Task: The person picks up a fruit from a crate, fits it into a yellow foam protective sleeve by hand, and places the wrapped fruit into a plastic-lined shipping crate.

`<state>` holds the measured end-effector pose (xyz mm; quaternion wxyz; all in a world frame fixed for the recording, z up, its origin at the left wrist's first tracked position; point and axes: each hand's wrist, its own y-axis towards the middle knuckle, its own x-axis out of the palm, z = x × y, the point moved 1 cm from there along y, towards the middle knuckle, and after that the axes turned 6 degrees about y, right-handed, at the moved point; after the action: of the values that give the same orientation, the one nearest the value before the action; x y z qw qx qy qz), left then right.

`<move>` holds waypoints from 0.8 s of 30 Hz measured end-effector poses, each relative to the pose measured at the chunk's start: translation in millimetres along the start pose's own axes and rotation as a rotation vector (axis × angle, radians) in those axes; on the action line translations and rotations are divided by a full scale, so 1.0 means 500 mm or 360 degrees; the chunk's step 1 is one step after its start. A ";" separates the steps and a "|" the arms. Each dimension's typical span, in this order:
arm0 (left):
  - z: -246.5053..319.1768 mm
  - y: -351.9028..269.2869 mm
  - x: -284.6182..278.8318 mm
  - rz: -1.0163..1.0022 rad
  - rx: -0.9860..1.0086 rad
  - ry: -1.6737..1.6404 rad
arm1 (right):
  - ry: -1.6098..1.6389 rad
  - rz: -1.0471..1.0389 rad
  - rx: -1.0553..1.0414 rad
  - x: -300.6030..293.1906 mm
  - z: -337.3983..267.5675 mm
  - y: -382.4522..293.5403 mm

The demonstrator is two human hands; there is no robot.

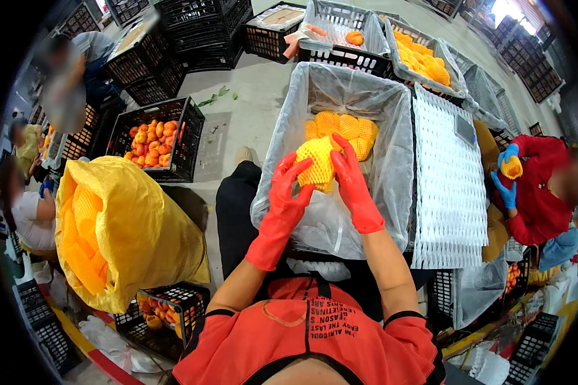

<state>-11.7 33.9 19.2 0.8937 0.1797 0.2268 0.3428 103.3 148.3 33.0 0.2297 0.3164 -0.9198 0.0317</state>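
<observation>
Both my hands wear red rubber gloves. My left hand (286, 192) and my right hand (351, 178) hold a piece of fruit in a yellow foam net (315, 161) between them, over a crate lined with a translucent plastic bag (390, 144). The net hides the fruit's surface. Several netted fruits (344, 127) lie together at the far part of this crate, just beyond my hands. A stack of white foam netting sheets (448, 192) lies against the crate's right side, with a dark flat object (465, 130) on it.
A yellow sack of foam nets (139, 226) stands at left, near a black crate of red-orange fruit (151, 142). Lined crates, one with netted fruit (421, 57), stand beyond. A co-worker in red (534, 192) holds a netted piece at right. Other people work at left.
</observation>
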 end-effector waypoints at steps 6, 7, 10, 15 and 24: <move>0.031 0.009 0.010 0.0261 0.0105 0.0131 | -0.0120 -0.0275 -0.0165 0.040 -0.017 -0.016; 0.035 0.007 0.017 0.0329 0.0103 0.0046 | -0.0265 -0.0272 -0.0246 0.037 -0.016 -0.014; 0.034 -0.001 0.022 0.0397 -0.0121 -0.0274 | -0.0571 -0.0214 -0.0387 0.034 -0.010 -0.014; 0.054 0.009 0.034 0.0354 -0.0375 -0.0602 | 0.0015 -0.0057 -0.0179 0.001 0.002 -0.008; 0.032 0.060 -0.039 0.0138 -0.0307 -0.0308 | 0.0435 -0.0484 0.0417 0.012 -0.041 -0.028</move>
<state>-32.2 38.7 52.4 0.9089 0.1348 0.0974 0.3825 115.9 138.1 52.8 0.3111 0.4712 -0.8100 0.1581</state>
